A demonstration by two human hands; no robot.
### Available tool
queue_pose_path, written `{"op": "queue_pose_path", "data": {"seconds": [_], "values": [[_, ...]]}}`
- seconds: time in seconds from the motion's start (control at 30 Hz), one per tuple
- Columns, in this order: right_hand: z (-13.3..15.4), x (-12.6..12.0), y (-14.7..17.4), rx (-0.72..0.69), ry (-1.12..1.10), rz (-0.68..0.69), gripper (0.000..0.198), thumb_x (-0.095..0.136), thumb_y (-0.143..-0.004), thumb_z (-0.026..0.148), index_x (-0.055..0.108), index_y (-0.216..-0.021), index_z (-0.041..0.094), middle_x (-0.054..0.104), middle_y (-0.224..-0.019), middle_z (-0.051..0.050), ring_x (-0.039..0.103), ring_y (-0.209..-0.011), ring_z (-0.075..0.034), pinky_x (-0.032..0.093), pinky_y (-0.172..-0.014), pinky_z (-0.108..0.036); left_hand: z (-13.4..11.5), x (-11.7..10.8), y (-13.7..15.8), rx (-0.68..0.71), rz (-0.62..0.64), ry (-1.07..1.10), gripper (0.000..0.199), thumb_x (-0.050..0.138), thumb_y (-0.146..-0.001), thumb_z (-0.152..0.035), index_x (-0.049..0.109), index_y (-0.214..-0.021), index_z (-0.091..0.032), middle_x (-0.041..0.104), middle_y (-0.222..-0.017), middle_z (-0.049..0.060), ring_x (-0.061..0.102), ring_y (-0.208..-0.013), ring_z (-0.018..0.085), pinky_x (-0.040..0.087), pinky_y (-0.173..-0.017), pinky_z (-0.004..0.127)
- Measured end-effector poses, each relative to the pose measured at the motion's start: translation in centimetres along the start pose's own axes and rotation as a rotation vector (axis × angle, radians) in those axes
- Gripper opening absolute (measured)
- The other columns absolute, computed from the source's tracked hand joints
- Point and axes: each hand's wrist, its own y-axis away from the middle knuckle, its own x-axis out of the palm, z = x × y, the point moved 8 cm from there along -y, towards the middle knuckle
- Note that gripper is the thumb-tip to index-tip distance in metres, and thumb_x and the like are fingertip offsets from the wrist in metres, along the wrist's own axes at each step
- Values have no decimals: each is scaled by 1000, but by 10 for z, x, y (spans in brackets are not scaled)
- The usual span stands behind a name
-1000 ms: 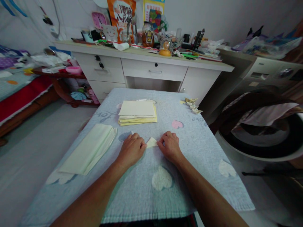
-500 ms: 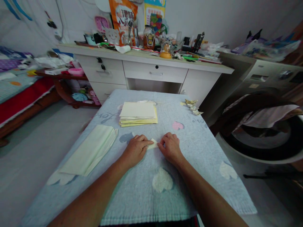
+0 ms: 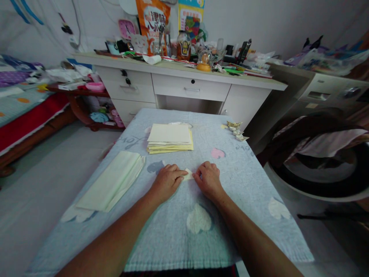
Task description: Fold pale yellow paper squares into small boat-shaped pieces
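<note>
Pale yellow paper, one small folded piece (image 3: 188, 175), lies pinned flat on a blue towel-covered table (image 3: 230, 231). The left hand (image 3: 167, 181) and right hand (image 3: 209, 180) press down on it with fingers curled close together, fingertips nearly meeting over it, apparently to hold a crease. Just beyond the fingers sits one stack of yellow sheets (image 3: 170, 138). Off past the left fingers lies one folded cream bundle (image 3: 113, 182). Far beyond the right fingers, about three small folded paper figures (image 3: 236, 130) sit near the table's edge.
</note>
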Motion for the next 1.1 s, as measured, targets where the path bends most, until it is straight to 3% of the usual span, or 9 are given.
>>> {"op": "queue_pose_path", "data": {"seconds": [0.63,0.77,0.9,1.1], "values": [[-10,0,0,44,7,-18,18,60,-85,35,63,-75,20,56,-98,-7,45,-95,-24,30,-77,-34,4,5,1,-12,0,-59,29,52,-89,-21,68,-112,-26,61,-87,5,54,-86,20,41,-79,32],[-6,-6,3,22,10,-87,12,59,-84,32,62,-86,21,56,-98,-7,45,-94,-24,31,-80,-36,5,5,1,-14,-2,-57,28,51,-90,-23,69,-111,-27,61,-86,4,54,-87,20,40,-80,32],[12,-11,7,-88,37,-182,35,58,-83,42,57,-108,18,55,-106,-9,44,-99,-26,30,-90,-41,6,6,1,-8,-9,-55,28,51,-90,-25,68,-113,-28,61,-86,4,54,-87,20,40,-80,32],[22,1,6,-114,125,-118,62,53,-83,53,44,-131,14,50,-124,-15,41,-112,-30,23,-101,-48,6,6,0,-23,-4,-61,27,53,-89,-24,69,-111,-28,62,-88,4,55,-88,20,41,-81,32]]}}
